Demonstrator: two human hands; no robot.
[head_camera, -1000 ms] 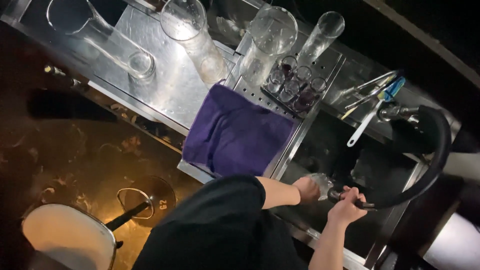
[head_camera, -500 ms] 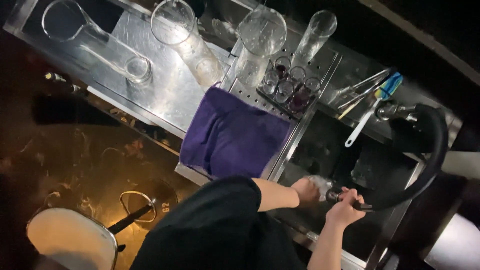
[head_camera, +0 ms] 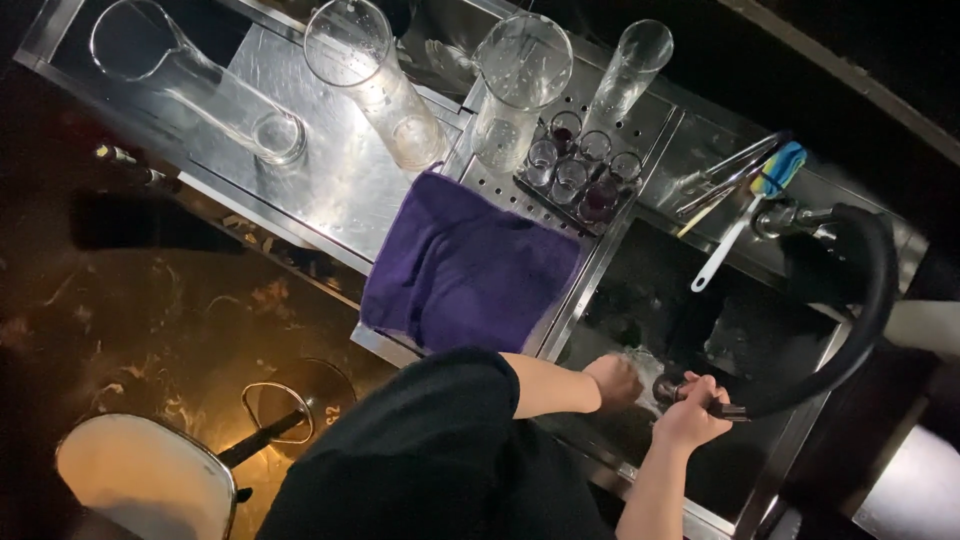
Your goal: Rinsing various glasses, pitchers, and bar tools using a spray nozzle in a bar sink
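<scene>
Rinsing a small clear glass (head_camera: 632,368) low in the dark sink (head_camera: 760,330), left hand (head_camera: 612,381) with fingers curled around it, right hand (head_camera: 690,412) clamped on the sprayer head (head_camera: 668,388) of the black hose (head_camera: 860,300). Keeping the nozzle close and aimed into the glass, turning it slowly, gripping firmly against slipping, staying clear of the purple cloth (head_camera: 470,265).

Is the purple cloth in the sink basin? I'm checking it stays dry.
No: the purple cloth lies on the steel drainboard beside the sink.

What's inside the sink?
In the dark sink, the left hand holds something glassy under the hose nozzle gripped by the right hand. The object is blurred; the bottom is too dark to see.
</scene>
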